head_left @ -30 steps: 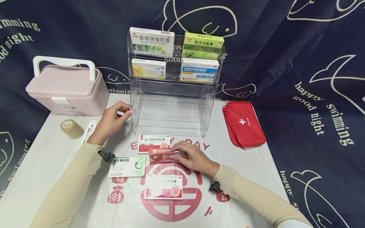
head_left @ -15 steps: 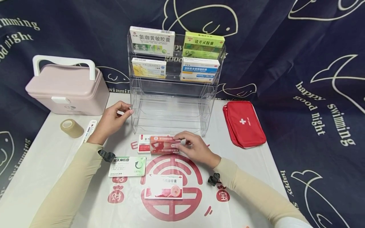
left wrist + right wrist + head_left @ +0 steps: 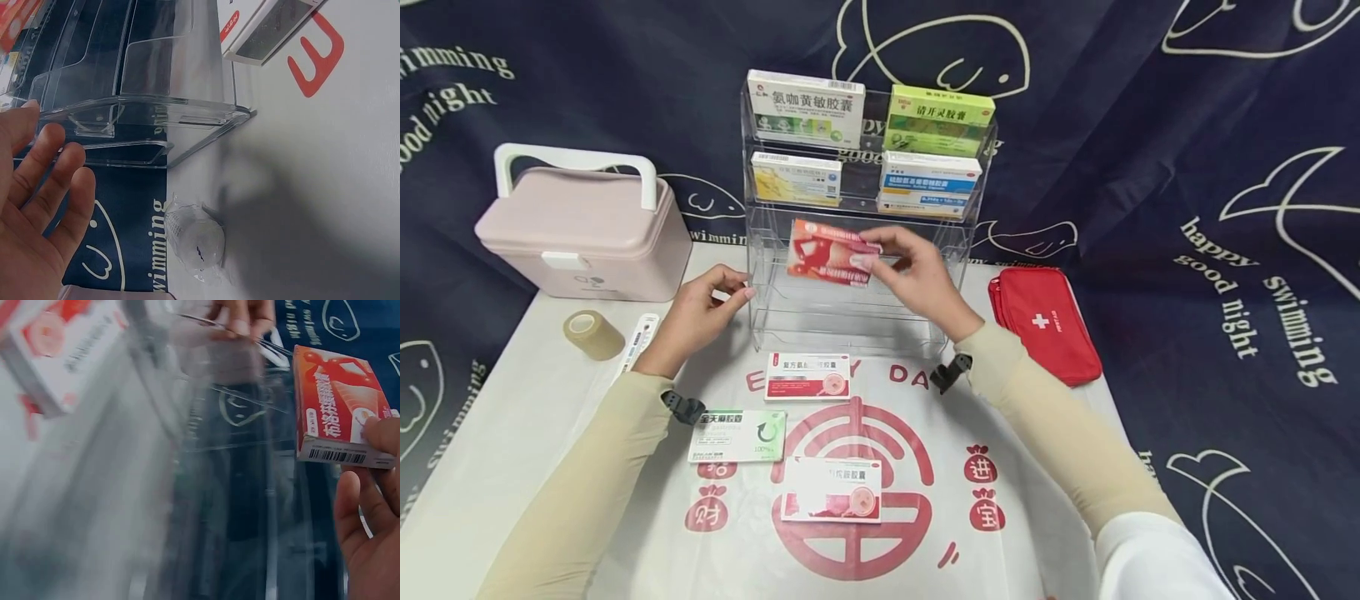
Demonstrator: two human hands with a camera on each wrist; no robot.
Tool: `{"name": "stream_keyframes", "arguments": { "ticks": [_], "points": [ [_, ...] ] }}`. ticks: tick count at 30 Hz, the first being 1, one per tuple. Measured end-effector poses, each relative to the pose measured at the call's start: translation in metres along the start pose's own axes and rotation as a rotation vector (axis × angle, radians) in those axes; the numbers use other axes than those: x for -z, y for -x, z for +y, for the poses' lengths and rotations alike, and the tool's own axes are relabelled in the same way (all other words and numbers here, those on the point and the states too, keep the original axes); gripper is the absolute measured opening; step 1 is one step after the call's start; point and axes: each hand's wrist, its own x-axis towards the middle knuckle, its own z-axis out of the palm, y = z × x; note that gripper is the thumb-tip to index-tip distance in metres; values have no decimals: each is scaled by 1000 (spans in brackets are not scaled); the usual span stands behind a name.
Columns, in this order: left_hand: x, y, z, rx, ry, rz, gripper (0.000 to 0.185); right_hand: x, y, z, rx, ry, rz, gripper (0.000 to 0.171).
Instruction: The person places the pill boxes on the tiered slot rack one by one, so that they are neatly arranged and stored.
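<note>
My right hand [image 3: 917,271] pinches a red-orange medicine box [image 3: 829,252] by its right end, in front of the clear acrylic display rack [image 3: 850,321]. In the right wrist view the box [image 3: 340,400] shows its printed front and a barcode edge. My left hand [image 3: 706,308] holds the rack's left side edge between thumb and fingertips. In the left wrist view the hand's [image 3: 47,194] other fingers are loosely bent beside the clear wall. On the table lie a red-and-white medicine box [image 3: 808,377], a green-and-white one [image 3: 737,436] and another red-and-white one [image 3: 832,490].
The rack's upper tiers hold a white box [image 3: 808,108], a green box [image 3: 936,121], a yellow-and-white box [image 3: 797,179] and a blue-and-white box [image 3: 928,183]. A pink case [image 3: 580,233], a tan bandage roll [image 3: 593,335] and a thermometer [image 3: 638,342] stand left. A red first-aid pouch [image 3: 1047,325] lies right.
My right hand has lifted the red-orange box from the table up and away to the rack's front, uncovering the red-and-white box beneath. My left hand stays at the rack's side.
</note>
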Motion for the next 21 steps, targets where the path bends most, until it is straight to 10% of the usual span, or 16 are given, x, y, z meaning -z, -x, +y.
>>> {"name": "stream_keyframes", "arguments": {
  "ticks": [12, 21],
  "points": [
    [-1, -1, 0, 23, 9, -10, 22, -3, -58, -18, 76, 65, -3, 26],
    [-1, 0, -3, 18, 3, -7, 20, -13, -76, 24, 110, 92, -40, 27]
  ]
}}
